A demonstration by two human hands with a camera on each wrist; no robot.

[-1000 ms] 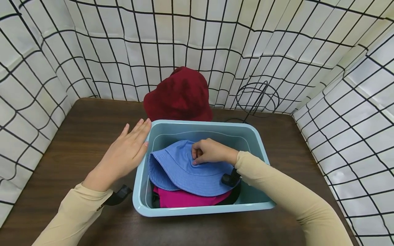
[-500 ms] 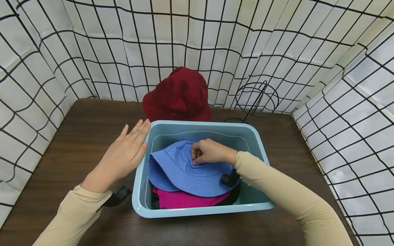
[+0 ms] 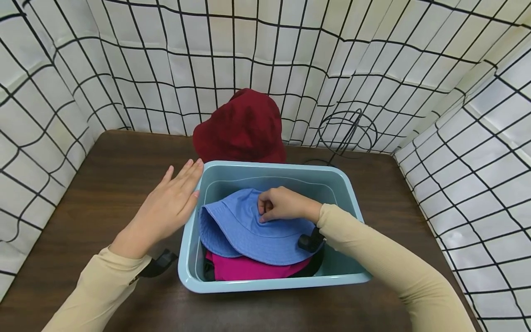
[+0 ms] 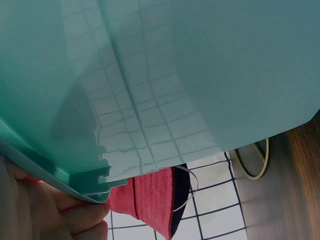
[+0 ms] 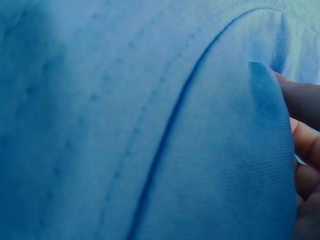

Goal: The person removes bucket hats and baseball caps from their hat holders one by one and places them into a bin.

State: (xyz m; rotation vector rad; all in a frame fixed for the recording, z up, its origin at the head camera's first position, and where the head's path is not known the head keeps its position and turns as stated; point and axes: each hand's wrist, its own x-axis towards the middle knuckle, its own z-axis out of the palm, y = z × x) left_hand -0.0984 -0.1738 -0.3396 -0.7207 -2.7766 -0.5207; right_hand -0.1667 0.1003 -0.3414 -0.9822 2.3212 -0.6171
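Note:
A light blue bucket hat (image 3: pixel 244 230) lies inside the pale blue plastic bin (image 3: pixel 274 287), over a bright pink piece of fabric (image 3: pixel 253 269) with dark edges. My right hand (image 3: pixel 286 204) reaches in from the right and pinches the hat's crown between thumb and curled fingers. The right wrist view is filled by the hat's stitched brim (image 5: pixel 90 120), with fingers (image 5: pixel 305 140) at the fabric's edge. Flat and straight-fingered, my left hand (image 3: pixel 168 203) rests along the bin's left rim. In the left wrist view its fingers (image 4: pixel 85 215) lie against the rim's underside.
Behind the bin a dark red bucket hat (image 3: pixel 242 129) sits at the back of the brown wooden table (image 3: pixel 124 184). A coiled black cable (image 3: pixel 348 131) hangs near the back right. White walls with black wire grid (image 3: pixel 186 60) enclose the back and both sides.

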